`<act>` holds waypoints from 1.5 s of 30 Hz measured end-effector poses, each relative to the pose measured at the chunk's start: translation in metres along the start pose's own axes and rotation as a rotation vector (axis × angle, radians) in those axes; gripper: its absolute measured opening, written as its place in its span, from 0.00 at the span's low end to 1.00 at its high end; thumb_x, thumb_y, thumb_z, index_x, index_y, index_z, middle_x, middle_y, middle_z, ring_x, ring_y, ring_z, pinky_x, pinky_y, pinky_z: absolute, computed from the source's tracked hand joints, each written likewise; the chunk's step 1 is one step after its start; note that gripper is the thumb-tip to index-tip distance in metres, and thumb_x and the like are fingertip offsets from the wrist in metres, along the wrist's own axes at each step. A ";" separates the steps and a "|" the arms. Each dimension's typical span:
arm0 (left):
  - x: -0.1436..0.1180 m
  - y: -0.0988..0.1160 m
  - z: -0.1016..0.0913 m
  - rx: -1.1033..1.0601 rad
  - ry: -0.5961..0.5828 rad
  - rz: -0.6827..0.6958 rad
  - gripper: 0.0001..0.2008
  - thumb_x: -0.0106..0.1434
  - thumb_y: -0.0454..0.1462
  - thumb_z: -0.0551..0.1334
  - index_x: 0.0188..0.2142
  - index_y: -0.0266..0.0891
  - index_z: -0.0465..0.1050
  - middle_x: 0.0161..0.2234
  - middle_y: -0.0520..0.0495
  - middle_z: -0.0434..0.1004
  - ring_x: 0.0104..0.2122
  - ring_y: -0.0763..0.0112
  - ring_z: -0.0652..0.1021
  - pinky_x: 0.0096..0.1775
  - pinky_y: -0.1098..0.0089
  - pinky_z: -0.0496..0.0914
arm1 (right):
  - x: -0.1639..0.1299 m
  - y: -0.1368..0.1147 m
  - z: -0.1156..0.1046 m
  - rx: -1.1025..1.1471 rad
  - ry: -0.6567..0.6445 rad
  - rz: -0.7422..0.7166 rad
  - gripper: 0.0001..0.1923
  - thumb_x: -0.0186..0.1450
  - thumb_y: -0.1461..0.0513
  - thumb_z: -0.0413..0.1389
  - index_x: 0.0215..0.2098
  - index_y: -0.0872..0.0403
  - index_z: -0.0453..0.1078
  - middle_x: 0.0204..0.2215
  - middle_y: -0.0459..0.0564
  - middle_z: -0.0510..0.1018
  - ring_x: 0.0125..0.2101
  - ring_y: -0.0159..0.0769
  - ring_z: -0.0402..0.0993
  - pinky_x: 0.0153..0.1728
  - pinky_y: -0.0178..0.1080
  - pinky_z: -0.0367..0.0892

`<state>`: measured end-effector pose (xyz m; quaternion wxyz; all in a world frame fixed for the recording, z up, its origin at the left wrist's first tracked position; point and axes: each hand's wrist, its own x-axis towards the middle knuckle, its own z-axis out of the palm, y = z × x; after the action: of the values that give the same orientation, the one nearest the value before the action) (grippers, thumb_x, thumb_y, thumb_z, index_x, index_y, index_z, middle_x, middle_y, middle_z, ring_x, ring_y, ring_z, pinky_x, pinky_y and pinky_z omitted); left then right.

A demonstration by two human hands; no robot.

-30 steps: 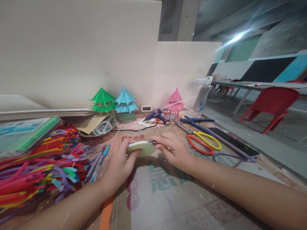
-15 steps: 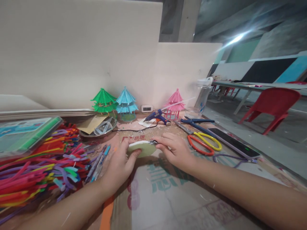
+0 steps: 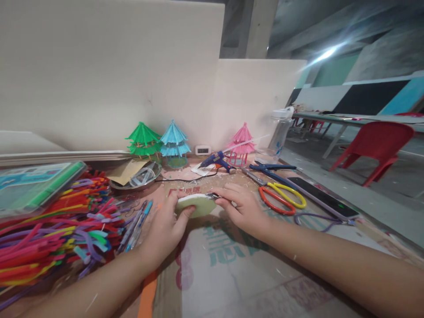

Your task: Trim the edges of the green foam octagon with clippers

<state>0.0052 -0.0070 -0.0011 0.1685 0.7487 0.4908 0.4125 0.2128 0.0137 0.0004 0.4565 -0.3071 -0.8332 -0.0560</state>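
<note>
Left hand (image 3: 167,221) and right hand (image 3: 243,207) at a green disc (image 3: 198,208)

The left hand grips its left edge. The right hand pinches a small dark thing (image 3: 213,195) at the other edge. The disc is over the table (image 3: 154,191), a blue glue gun (image 3: 215,158) behind.

Right fingers (image 3: 228,193) partly hide a possibly metal tool (image 3: 212,195).

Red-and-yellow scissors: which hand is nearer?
Right. The right hand is just left of the scissors, apart from them; the left hand is farther left, holding the pale green disc.
</note>
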 end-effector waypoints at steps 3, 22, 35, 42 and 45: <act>0.000 0.001 0.001 -0.023 -0.016 0.021 0.06 0.62 0.40 0.53 0.37 0.41 0.63 0.36 0.47 0.72 0.37 0.64 0.74 0.38 0.66 0.68 | 0.000 -0.002 -0.002 -0.006 -0.005 -0.035 0.17 0.69 0.57 0.45 0.43 0.56 0.73 0.23 0.49 0.71 0.26 0.35 0.67 0.26 0.35 0.62; 0.002 0.001 0.000 -0.101 0.039 -0.003 0.09 0.62 0.41 0.56 0.41 0.41 0.65 0.38 0.48 0.74 0.39 0.66 0.74 0.40 0.67 0.68 | -0.002 0.007 0.008 0.152 0.115 0.259 0.12 0.66 0.60 0.50 0.42 0.55 0.72 0.40 0.55 0.80 0.41 0.40 0.76 0.42 0.41 0.70; 0.004 -0.011 -0.002 0.015 0.063 0.052 0.05 0.62 0.36 0.54 0.38 0.42 0.64 0.37 0.50 0.71 0.39 0.67 0.72 0.41 0.67 0.66 | -0.001 0.001 0.003 0.082 0.063 0.046 0.13 0.69 0.59 0.47 0.41 0.54 0.72 0.30 0.51 0.77 0.32 0.36 0.73 0.32 0.37 0.68; 0.004 -0.013 -0.003 0.040 0.044 0.101 0.11 0.58 0.28 0.52 0.39 0.42 0.63 0.39 0.50 0.70 0.43 0.66 0.71 0.46 0.65 0.65 | 0.000 -0.001 0.000 0.027 0.005 -0.039 0.16 0.69 0.57 0.45 0.40 0.57 0.72 0.24 0.50 0.72 0.26 0.35 0.67 0.27 0.36 0.62; 0.005 -0.013 -0.003 0.065 0.042 0.121 0.12 0.57 0.27 0.52 0.38 0.41 0.63 0.39 0.49 0.70 0.43 0.66 0.71 0.46 0.64 0.64 | 0.001 -0.002 0.000 0.027 0.011 -0.060 0.17 0.70 0.57 0.44 0.40 0.57 0.72 0.23 0.49 0.71 0.26 0.34 0.66 0.26 0.35 0.61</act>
<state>-0.0044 0.0026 -0.0058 0.1086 0.7731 0.4613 0.4216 0.2118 0.0128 0.0018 0.4634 -0.2755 -0.8401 -0.0602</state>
